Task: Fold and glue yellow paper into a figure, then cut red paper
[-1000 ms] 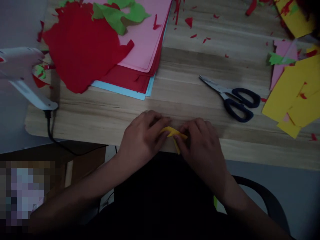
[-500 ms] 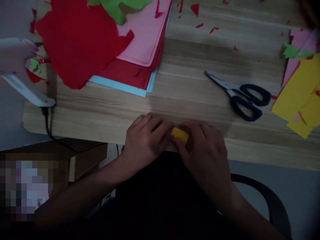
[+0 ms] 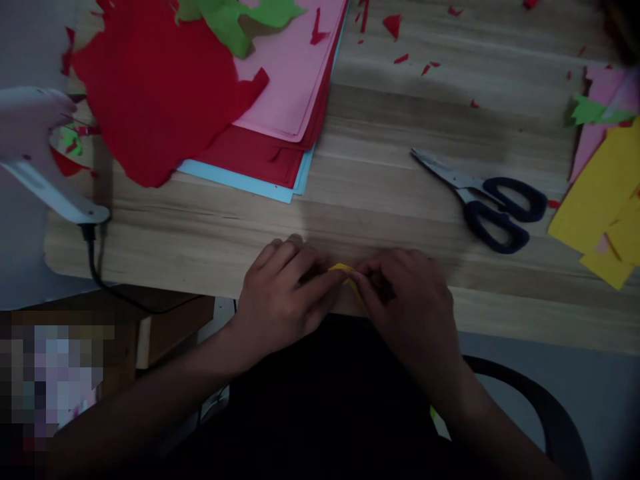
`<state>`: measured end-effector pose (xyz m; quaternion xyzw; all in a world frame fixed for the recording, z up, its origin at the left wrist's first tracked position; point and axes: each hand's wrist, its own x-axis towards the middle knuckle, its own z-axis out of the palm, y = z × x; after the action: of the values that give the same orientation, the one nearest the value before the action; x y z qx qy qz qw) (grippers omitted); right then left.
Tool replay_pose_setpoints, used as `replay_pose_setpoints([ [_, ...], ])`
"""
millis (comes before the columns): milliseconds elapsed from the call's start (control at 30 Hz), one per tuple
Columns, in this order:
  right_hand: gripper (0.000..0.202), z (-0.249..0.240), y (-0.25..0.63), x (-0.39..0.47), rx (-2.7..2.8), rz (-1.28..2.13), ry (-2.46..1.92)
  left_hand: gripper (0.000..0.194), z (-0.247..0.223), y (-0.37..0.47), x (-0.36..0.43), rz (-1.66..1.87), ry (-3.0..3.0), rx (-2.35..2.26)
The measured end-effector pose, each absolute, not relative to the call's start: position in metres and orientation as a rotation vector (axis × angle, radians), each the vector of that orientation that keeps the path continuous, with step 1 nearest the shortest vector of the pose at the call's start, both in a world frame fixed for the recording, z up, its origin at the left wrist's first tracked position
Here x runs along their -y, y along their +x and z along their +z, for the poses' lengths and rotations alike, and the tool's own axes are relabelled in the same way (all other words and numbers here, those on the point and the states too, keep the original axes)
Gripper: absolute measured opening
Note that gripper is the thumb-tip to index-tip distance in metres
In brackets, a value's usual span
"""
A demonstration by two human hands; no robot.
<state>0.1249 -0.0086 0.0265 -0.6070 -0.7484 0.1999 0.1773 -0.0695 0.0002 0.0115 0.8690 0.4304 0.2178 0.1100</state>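
A small yellow paper piece (image 3: pixel 342 267) is pinched between both hands at the near edge of the wooden table. My left hand (image 3: pixel 283 293) grips its left side with thumb and forefinger, the other fingers curled. On the paper's right side, my right hand (image 3: pixel 413 300) presses with its thumb and bent fingers. The fingertips of the two hands almost meet and cover most of the paper. Dark-handled scissors (image 3: pixel 483 197) lie slightly open on the table, beyond my right hand.
Stacked pink, red and blue sheets (image 3: pixel 280 100) lie at the back left under red crepe paper (image 3: pixel 160 93) and green scraps (image 3: pixel 235 27). A white glue gun (image 3: pixel 50 187) with a black cord stands left. Yellow sheets (image 3: pixel 590 193) lie right; red bits are scattered behind.
The yellow paper has been turned or folded and now shows only a thin part between the fingers. My left forefinger has moved over it, and the hands are closer together. The view has shifted slightly.
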Motion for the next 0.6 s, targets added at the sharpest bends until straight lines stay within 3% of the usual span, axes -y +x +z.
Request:
replay_pose_setpoints([
  [200,0.003,0.014,0.139,0.013,2.214,0.507,-1.372,0.019,0.011,-0.069,0.003,0.648,2.525,-1.359],
  [400,0.023,0.010,0.152,0.021,2.279,0.512,-1.257,0.023,0.009,-0.072,0.004,0.687,2.513,-1.334],
  [533,0.028,0.009,0.155,0.022,2.313,0.533,-1.196,0.036,0.009,-0.074,0.004,0.661,2.524,-1.267],
  [600,0.029,0.009,0.156,0.021,2.331,0.568,-1.165,0.034,0.009,-0.075,0.004,0.653,2.504,-1.265],
])
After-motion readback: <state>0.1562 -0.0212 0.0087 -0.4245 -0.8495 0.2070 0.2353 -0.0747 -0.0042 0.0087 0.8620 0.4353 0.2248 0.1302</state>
